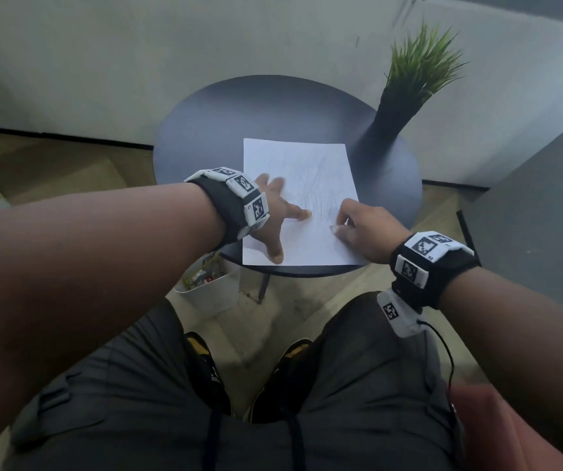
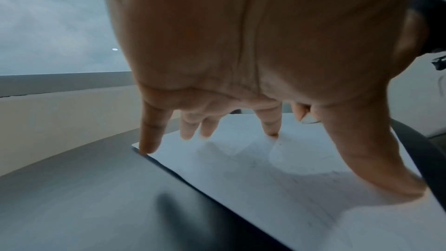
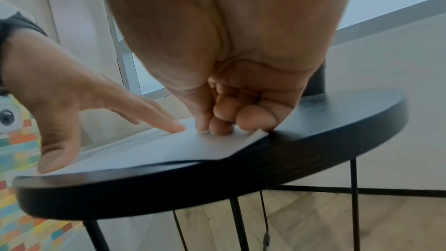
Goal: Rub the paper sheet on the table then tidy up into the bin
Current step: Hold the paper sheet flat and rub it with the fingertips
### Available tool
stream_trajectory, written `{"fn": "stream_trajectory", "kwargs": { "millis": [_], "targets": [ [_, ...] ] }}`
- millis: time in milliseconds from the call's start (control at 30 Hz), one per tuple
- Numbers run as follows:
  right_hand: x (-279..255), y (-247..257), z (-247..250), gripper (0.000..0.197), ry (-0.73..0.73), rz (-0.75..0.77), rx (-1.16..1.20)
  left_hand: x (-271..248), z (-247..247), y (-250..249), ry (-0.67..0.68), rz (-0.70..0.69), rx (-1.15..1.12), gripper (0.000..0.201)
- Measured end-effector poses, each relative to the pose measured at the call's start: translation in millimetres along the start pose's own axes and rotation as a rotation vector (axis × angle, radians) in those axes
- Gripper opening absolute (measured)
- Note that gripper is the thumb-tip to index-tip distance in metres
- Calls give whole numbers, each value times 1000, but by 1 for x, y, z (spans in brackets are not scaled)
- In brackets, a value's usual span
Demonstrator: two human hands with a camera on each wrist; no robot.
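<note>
Paper sheet (image 1: 302,202): I see it flat on the round dark table (image 1: 225,120), centre of frame.
Left hand (image 1: 273,215): fingers spread straight, pressing the sheet's left part.
Right hand (image 1: 365,229): fingers curled, pinching a small white thing against the sheet; I cannot tell what.
Bin (image 1: 212,290): white, on the floor below the table's near edge.
</note>
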State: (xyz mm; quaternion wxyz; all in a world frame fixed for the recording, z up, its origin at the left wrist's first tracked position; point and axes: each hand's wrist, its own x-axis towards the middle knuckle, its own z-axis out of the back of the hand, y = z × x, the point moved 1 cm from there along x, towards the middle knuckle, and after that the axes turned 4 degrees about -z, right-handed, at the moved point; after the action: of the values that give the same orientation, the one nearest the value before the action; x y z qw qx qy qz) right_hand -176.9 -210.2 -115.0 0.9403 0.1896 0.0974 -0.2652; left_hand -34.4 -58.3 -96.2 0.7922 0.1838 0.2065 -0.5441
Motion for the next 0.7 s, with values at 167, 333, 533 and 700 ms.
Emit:
{"fn": "stream_trajectory", "kwargs": {
  "millis": [167, 333, 533, 700],
  "targets": [
    [-6, 15, -8, 17, -58, -26, -22, 2, -13, -13, -106, -48, -107, 92],
    [-32, 46, -24, 10, 91, 273, -34, 1, -19, -9, -107, -64, -81, 104],
    [-6, 23, -8, 13, -58, -31, -48, 2, -15, -8, -35, -39, -80, 101],
    [-32, 39, -19, 8, 120, 275, -56, 3, -15, -5, -21, -42, -58, 103]
  ]
}}
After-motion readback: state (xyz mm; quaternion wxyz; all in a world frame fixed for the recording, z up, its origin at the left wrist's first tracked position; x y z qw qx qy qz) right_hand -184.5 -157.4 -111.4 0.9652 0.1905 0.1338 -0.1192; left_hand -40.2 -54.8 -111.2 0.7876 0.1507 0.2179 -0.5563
